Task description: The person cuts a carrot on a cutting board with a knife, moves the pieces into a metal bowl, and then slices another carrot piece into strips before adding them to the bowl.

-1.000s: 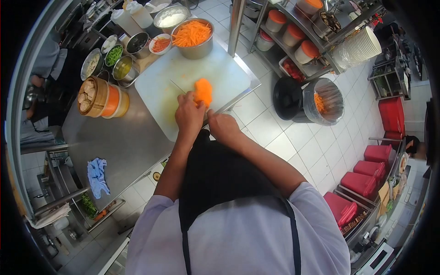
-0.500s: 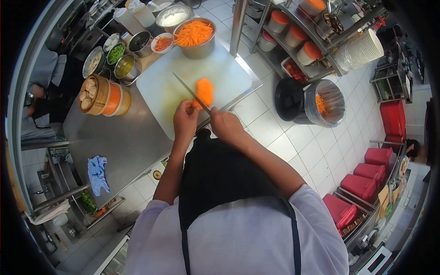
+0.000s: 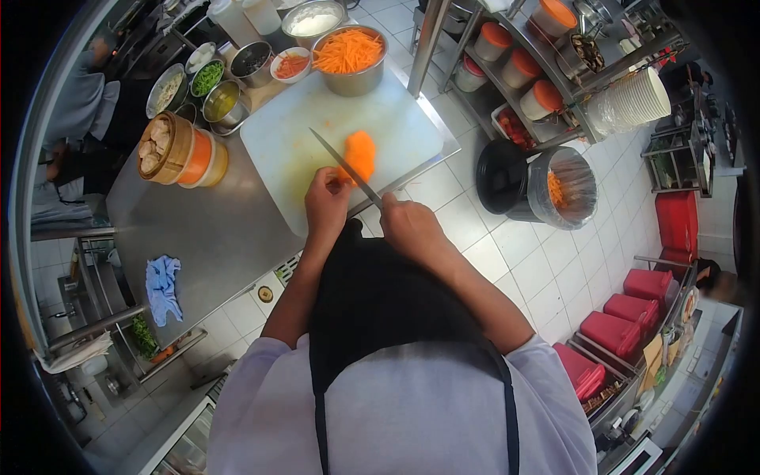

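Observation:
My right hand (image 3: 412, 226) is wrapped round the handle of a kitchen knife (image 3: 331, 150). The blade points away to the upper left and crosses the near-left side of a bright orange carrot pile (image 3: 362, 150), which looks sliced. My left hand (image 3: 324, 204) is closed, its fingertips on the carrot at its near end, beside the blade. Underneath lies a white cutting board (image 3: 277, 131), with small orange bits on it. At the board's far edge stands a metal pot (image 3: 360, 83) heaped with carrot strips (image 3: 348, 49).
Left of the board, a bamboo steamer (image 3: 194, 158) and several bowls, one with chopped greens (image 3: 207, 77), stand on the steel counter (image 3: 198, 229). A blue cloth (image 3: 164, 289) lies nearer. Rightward are a lined bin (image 3: 582, 190), a shelf rack (image 3: 475, 103) and red tubs (image 3: 609, 328). Another person (image 3: 83, 111) stands far left.
The view has shifted slightly. My right hand and the knife have drawn a little back toward my body and to the right. My left hand stays at the carrot's near end.

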The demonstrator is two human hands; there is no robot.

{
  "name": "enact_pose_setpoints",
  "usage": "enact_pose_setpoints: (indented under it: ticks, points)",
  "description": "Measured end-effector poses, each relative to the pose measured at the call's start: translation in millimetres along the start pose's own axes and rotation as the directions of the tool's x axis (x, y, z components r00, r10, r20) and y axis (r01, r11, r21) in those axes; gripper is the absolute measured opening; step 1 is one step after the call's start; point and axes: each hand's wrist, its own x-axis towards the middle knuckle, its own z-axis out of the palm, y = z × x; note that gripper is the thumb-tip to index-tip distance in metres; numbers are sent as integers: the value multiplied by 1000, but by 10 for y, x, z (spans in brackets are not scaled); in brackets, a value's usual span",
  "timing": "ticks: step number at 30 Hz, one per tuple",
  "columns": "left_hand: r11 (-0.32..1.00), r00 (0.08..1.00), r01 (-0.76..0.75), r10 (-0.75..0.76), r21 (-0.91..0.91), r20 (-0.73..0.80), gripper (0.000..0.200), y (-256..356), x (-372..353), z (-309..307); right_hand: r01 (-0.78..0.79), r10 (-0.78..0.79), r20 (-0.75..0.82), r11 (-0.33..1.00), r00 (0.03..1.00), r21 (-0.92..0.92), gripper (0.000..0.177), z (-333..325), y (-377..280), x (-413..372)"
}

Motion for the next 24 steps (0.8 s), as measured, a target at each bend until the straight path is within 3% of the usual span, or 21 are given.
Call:
enact_pose_setpoints:
  ticks: [24]
  points:
    - [993,992,-117,117,0,-49,20,-156,49,-4,-73,82,154,995,985,-66,15,96,-135,274]
